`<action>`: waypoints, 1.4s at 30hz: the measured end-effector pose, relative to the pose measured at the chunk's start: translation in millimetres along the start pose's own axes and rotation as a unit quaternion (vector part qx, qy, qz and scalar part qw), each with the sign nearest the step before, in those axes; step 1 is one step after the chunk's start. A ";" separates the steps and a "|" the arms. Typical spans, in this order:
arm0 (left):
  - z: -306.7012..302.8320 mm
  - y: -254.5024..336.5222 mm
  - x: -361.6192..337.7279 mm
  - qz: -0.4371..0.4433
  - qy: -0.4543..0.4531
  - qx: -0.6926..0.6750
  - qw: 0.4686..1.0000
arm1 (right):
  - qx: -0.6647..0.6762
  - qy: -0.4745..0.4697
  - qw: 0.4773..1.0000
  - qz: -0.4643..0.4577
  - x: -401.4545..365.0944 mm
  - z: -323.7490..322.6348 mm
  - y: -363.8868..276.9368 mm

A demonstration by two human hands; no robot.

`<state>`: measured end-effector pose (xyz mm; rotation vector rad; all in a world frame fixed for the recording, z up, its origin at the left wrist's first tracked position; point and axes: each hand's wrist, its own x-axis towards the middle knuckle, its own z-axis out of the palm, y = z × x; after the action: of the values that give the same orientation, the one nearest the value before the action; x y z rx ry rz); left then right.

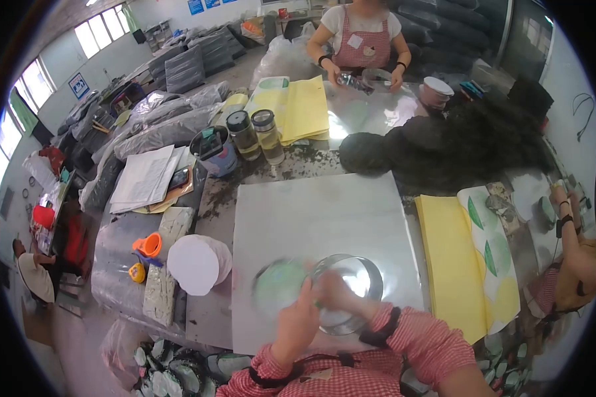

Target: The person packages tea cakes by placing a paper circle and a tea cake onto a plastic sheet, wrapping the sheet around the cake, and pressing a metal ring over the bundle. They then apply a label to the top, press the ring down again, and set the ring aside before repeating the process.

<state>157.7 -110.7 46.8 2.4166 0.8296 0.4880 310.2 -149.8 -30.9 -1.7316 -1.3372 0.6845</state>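
Note:
My left hand (296, 329) is closed, its fingers pressed together and pointing up at the middle of the grey sheet (318, 205). Right against it, my right hand (342, 292) is curled and smeared by motion, partly over a round shiny metal ring (375, 274). A small green bit shows between the two hands; what they grip is too blurred to name. Just left of the ring lies a blurred pale-green disc (276, 281) with a dark edge. A round stack of white paper (195, 264) stands to the left of the sheet.
Yellow paper (447, 264) lies at right, beside a printed sheet (487, 255). Dark loose material (457, 142), two lidded bottles (266, 135) and a bucket (215, 155) stand behind. An orange tape dispenser (151, 245) sits left. One co-worker (364, 40) works opposite, another (573, 258) at right.

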 end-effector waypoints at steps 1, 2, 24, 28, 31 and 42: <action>-1.2 -6.2 -10.5 -0.035 0.013 0.015 0.999 | 0.137 -0.096 0.985 -0.031 -5.8 17.2 -7.2; -3.0 -13.7 -22.7 -0.070 0.023 0.030 0.997 | 0.146 -0.098 0.984 -0.031 -9.5 25.8 -11.8; -75.0 -168.2 -43.2 -0.021 -0.155 -0.108 0.982 | 0.165 -0.224 0.960 0.027 -114.0 -1.8 -67.4; -115.2 -117.1 -36.2 0.147 -0.126 -0.015 0.981 | 0.075 -0.174 0.982 -0.008 -96.0 11.6 -0.1; -72.3 -139.1 -70.9 0.180 -0.220 0.089 0.955 | -0.003 0.052 0.998 -0.023 -75.7 -9.8 36.5; -110.0 -221.0 -11.0 0.021 0.086 0.351 0.932 | -0.058 -0.026 0.998 0.019 -165.6 -116.1 -27.1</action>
<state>-4.4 70.4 1.9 3.0787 1.1860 0.4791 343.2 -337.8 41.3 -1.8468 -1.4065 0.6887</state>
